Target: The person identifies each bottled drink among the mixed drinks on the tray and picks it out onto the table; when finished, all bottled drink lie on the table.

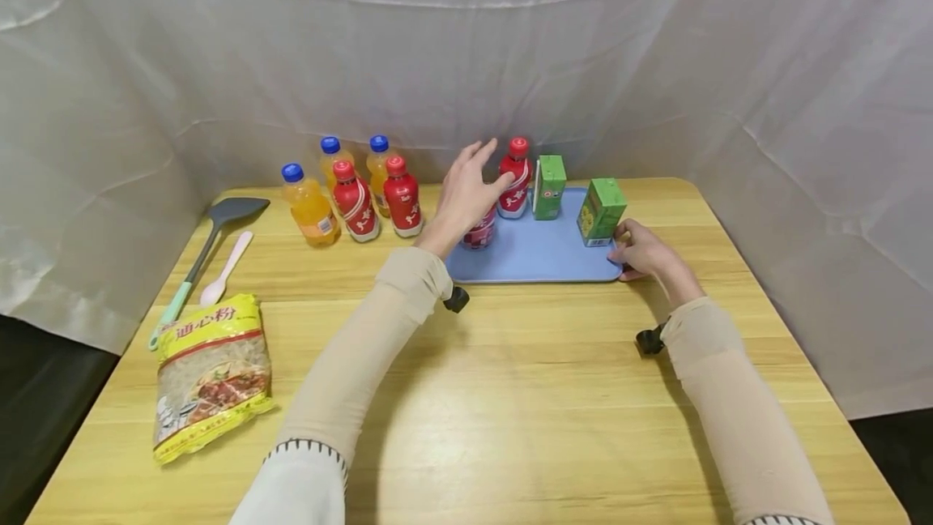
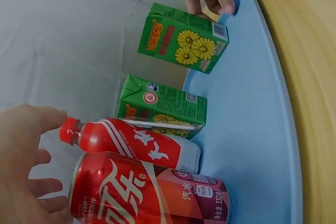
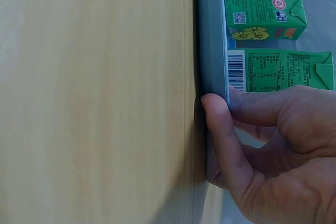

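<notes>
A blue tray [image 1: 539, 258] lies toward the back of the table. On it stand a red cola can [image 2: 152, 192], a red-capped bottle [image 1: 514, 181] and two green drink cartons, one beside the bottle [image 1: 549, 189] and one by the right edge [image 1: 601, 213]. My left hand [image 1: 466, 193] is over the can, its fingers spread and not curled round anything; in the left wrist view its thumb is close to the bottle's cap. At the tray's near right corner, my right hand [image 3: 268, 140] pinches the rim between thumb and fingers, close to a carton.
Orange juice bottles with blue caps [image 1: 312, 209] and two red bottles [image 1: 355, 205] stand left of the tray. A grey spatula [image 1: 207, 253], a pink spoon [image 1: 226, 270] and a yellow pasta bag [image 1: 213, 379] lie along the table's left side. Grey cloth [image 1: 466, 63] hangs behind.
</notes>
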Available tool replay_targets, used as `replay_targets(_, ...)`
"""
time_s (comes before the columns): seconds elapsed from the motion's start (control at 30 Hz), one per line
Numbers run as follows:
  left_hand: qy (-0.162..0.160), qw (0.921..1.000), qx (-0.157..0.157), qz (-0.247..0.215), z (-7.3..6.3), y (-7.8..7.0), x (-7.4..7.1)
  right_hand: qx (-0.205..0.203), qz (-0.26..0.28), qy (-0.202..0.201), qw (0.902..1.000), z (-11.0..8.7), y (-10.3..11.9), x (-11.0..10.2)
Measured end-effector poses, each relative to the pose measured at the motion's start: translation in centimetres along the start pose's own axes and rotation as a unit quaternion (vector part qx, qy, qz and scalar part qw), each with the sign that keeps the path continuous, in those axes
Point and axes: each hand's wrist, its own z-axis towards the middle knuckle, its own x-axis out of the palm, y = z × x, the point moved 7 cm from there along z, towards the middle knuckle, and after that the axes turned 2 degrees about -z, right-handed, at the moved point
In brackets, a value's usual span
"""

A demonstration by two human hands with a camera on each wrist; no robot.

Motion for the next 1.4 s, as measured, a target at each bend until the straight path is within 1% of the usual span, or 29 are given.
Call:
replay_targets(0.1, 0.007, 0.9999, -0.011, -0.005, 0.7, 0.2, 0.4, 0.003, 0.001, -0.001, 1.0000, 0.0, 0.0, 0.0)
replay_targets(0.17, 0.010, 0.9999, -0.012, -0.005, 1.2, 0.1, 0.5, 0.006, 0.002, -0.001, 1.0000, 0.0, 0.0, 0.0)
replay_targets(0.33, 0.011, 0.9996, -0.023, -0.009, 2.4, 0.2, 0.6, 0.009, 0.003, 0.002, 1.0000, -0.1, 0.3, 0.1)
replay_targets(0.47, 0.013, 0.9989, -0.041, -0.016, 2.8, 0.4, 0.8, 0.009, 0.003, 0.001, 1.0000, 0.0, 0.3, 0.1)
replay_targets(0.53, 0.013, 0.9989, -0.042, -0.016, 3.0, 0.5, 0.9, 0.010, 0.003, 0.001, 0.9999, 0.0, 0.3, 0.1)
replay_targets(0.77, 0.046, 0.9978, -0.046, -0.004, 3.6, 0.3, 1.5, 0.011, 0.002, -0.004, 0.9999, -0.1, 0.5, 0.0)
replay_targets(0.87, 0.051, 0.9974, -0.047, 0.020, 3.7, 0.1, 1.6, 0.012, 0.004, -0.002, 0.9999, -0.1, 0.5, -0.1)
replay_targets(1.0, 0.050, 0.9949, -0.049, 0.073, 3.9, -0.5, 1.9, 0.012, 0.005, 0.000, 0.9999, -0.1, 0.4, -0.1)
replay_targets(1.1, 0.045, 0.9900, -0.047, 0.126, 4.1, -1.2, 2.2, 0.012, 0.006, 0.000, 0.9999, -0.1, 0.3, -0.1)
replay_targets(1.23, 0.035, 0.9803, -0.044, 0.189, 4.3, -2.0, 2.8, 0.016, 0.004, 0.001, 0.9999, -0.1, 0.2, -0.1)
replay_targets(1.4, 0.025, 0.9718, -0.033, 0.232, 4.6, -2.3, 3.6, 0.020, 0.001, 0.003, 0.9998, -0.2, 0.2, -0.1)
